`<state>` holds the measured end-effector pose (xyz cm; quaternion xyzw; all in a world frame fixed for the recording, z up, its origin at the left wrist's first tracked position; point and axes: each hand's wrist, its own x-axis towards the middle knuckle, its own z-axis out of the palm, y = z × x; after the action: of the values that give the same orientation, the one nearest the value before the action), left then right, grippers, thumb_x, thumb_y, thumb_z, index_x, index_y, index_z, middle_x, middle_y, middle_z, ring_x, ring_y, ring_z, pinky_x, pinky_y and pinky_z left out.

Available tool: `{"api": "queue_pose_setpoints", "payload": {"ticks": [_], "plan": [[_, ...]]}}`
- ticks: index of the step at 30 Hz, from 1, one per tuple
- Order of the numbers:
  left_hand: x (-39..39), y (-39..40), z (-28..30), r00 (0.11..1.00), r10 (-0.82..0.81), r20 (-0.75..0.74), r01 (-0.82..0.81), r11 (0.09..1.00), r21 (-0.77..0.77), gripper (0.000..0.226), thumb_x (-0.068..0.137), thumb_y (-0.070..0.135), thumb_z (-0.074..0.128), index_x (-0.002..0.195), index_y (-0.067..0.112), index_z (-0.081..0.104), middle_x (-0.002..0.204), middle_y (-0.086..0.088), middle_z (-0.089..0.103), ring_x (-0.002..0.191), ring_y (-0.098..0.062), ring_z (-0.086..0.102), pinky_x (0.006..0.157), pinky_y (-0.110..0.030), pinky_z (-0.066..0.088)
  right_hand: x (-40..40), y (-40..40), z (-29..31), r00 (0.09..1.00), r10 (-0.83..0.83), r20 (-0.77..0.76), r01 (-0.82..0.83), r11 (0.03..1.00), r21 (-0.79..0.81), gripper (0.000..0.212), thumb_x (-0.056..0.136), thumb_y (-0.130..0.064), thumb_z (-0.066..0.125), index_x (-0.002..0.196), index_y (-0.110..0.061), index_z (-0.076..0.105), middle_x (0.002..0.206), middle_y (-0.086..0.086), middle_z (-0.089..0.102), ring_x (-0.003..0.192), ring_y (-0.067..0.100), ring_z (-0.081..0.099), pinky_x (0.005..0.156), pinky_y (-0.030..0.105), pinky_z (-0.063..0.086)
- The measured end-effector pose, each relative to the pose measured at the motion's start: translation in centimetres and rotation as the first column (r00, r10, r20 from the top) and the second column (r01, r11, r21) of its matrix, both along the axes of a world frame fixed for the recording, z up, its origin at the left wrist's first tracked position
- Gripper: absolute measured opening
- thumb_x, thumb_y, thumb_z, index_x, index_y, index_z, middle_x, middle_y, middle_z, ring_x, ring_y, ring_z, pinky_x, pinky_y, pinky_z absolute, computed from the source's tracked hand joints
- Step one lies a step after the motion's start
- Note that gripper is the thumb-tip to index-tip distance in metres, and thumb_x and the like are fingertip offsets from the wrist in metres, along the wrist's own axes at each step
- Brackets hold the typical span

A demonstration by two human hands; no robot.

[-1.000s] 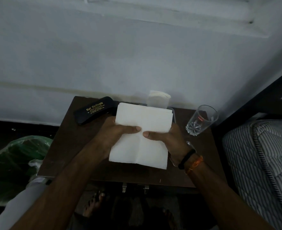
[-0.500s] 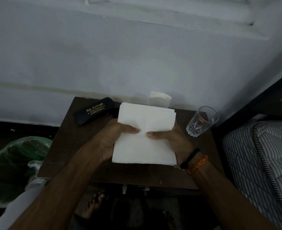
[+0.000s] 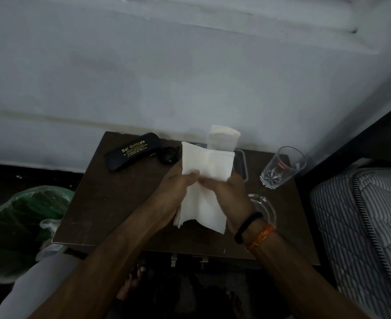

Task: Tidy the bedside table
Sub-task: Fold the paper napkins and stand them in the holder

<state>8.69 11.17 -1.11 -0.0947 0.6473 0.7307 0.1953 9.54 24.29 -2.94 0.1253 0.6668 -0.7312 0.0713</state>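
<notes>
both hands hold a white tissue [image 3: 204, 180] above the middle of the bedside table [image 3: 111, 203]: the left hand [image 3: 173, 194] pinches its left side with the thumb laid over the sheet, and the right hand [image 3: 229, 194] pinches the right side, the two thumbs nearly meeting at the centre. the tissue is bent between them, its lower half drooping toward the front edge, with what look like several layers fanned at the bottom left. the likely step is folding it, and the risk is that the thin sheet tears or the loose layers slip apart if the pinch shifts. the right wrist sits just above a clear glass ashtray [image 3: 264, 208] near the right edge, and an empty tumbler [image 3: 281, 168] stands at the back right corner, so a careless sweep of that arm could knock either off. at the back edge a tissue holder [image 3: 223, 137] stands behind the sheet, beside a clear tray [image 3: 241, 162]; a black spectacle case [image 3: 132, 154] lies at the back left corner with dark glasses [image 3: 169, 155] just beside it. the table is dark wood against a pale wall, in dim light, with a green-lined bin [image 3: 22, 226] to its left and a striped mattress [image 3: 369, 226] to its right.
</notes>
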Motion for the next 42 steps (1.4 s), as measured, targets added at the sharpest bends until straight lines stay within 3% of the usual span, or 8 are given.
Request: {"api": "queue_pose_setpoints", "payload": {"ticks": [3, 6, 12, 16, 21, 26, 32, 42], "plan": [[0.1, 0.1, 0.0, 0.999, 0.029, -0.038, -0.03, 0.999, -0.038, 0.036, 0.101, 0.018, 0.046, 0.138, 0.021, 0.048, 0.121, -0.002, 0.06, 0.105, -0.016, 0.059, 0.091, -0.034, 0.049, 0.2, -0.6, 0.2, 0.999, 0.015, -0.045, -0.011, 0.996, 0.085, 0.037, 0.085, -0.01, 0.072, 0.121, -0.018, 0.066, 0.112, 0.001, 0.073, 0.103, 0.018, 0.07, 0.091, 0.041, 0.057], [-0.2, -0.3, 0.1, 0.999, 0.043, -0.022, -0.044, 0.996, -0.081, 0.034, 0.101, 0.021, 0.047, 0.135, 0.021, 0.052, 0.123, -0.005, 0.063, 0.11, -0.022, 0.06, 0.096, -0.043, 0.049, 0.0, 0.0, 0.1, 0.998, 0.006, -0.056, 0.008, 0.97, 0.243, 0.045, 0.075, -0.007, 0.08, 0.116, -0.02, 0.067, 0.11, -0.001, 0.073, 0.101, 0.017, 0.069, 0.088, 0.044, 0.058], [-0.6, -1.2, 0.3, 0.999, 0.042, 0.027, -0.042, 0.999, 0.013, 0.021, 0.1, 0.018, 0.049, 0.119, 0.018, 0.059, 0.101, 0.0, 0.067, 0.089, -0.016, 0.063, 0.073, -0.031, 0.052, -0.6, 1.8, 0.3, 0.999, 0.0, -0.05, 0.018, 0.936, 0.352, 0.05, 0.061, -0.007, 0.09, 0.107, -0.016, 0.072, 0.104, -0.001, 0.075, 0.094, 0.016, 0.072, 0.084, 0.044, 0.06], [-0.8, -1.2, 0.1, 0.998, 0.041, 0.048, -0.043, 0.999, 0.034, 0.023, 0.099, 0.017, 0.051, 0.122, 0.017, 0.058, 0.105, -0.003, 0.067, 0.093, -0.019, 0.063, 0.077, -0.035, 0.052, -0.5, 2.2, 0.3, 0.997, 0.025, -0.067, 0.005, 0.915, 0.404, 0.052, 0.059, -0.007, 0.09, 0.107, -0.014, 0.072, 0.103, -0.003, 0.075, 0.093, 0.014, 0.071, 0.082, 0.041, 0.06], [-0.5, -0.4, -0.2, 1.0, 0.02, 0.016, -0.021, 1.0, 0.018, 0.028, 0.1, 0.016, 0.049, 0.127, 0.021, 0.055, 0.106, -0.001, 0.065, 0.098, -0.02, 0.062, 0.083, -0.038, 0.052, 0.1, 0.9, 0.5, 0.987, 0.012, -0.162, 0.064, 0.888, 0.456, 0.052, 0.066, -0.006, 0.085, 0.113, -0.021, 0.066, 0.104, -0.008, 0.071, 0.092, 0.002, 0.066, 0.071, 0.019, 0.055], [-0.1, 0.5, -0.5, 0.999, 0.021, -0.032, -0.02, 0.999, 0.049, 0.044, 0.097, 0.028, 0.056, 0.139, 0.021, 0.049, 0.128, -0.007, 0.062, 0.116, -0.025, 0.059, 0.103, -0.047, 0.047, 0.5, -1.8, 0.1, 0.963, 0.035, -0.267, 0.12, 0.832, 0.542, 0.049, 0.075, -0.021, 0.074, 0.112, -0.033, 0.046, 0.112, -0.004, 0.059, 0.103, 0.013, 0.06, 0.082, 0.037, 0.056], [-0.4, 0.2, -0.8, 0.998, 0.039, -0.055, -0.031, 0.991, 0.131, 0.027, 0.101, 0.024, 0.046, 0.123, 0.021, 0.062, 0.102, -0.004, 0.074, 0.099, -0.021, 0.07, 0.087, -0.037, 0.056, 0.5, -2.6, 1.7, 0.97, 0.063, -0.236, 0.025, 0.935, 0.353, 0.051, 0.08, -0.014, 0.069, 0.121, -0.032, 0.046, 0.108, -0.002, 0.059, 0.095, 0.004, 0.059, 0.08, 0.025, 0.054], [-0.7, 0.2, -1.6, 0.999, 0.043, -0.014, -0.039, 0.979, 0.2, 0.04, 0.096, 0.039, 0.052, 0.13, 0.019, 0.058, 0.118, -0.017, 0.067, 0.111, -0.033, 0.065, 0.096, -0.049, 0.052, 0.7, -2.7, 1.0, 0.95, 0.023, -0.311, 0.117, 0.899, 0.423, 0.045, 0.076, -0.015, 0.075, 0.111, -0.027, 0.049, 0.096, -0.001, 0.061, 0.086, 0.009, 0.063, 0.074, 0.029, 0.056]]}}
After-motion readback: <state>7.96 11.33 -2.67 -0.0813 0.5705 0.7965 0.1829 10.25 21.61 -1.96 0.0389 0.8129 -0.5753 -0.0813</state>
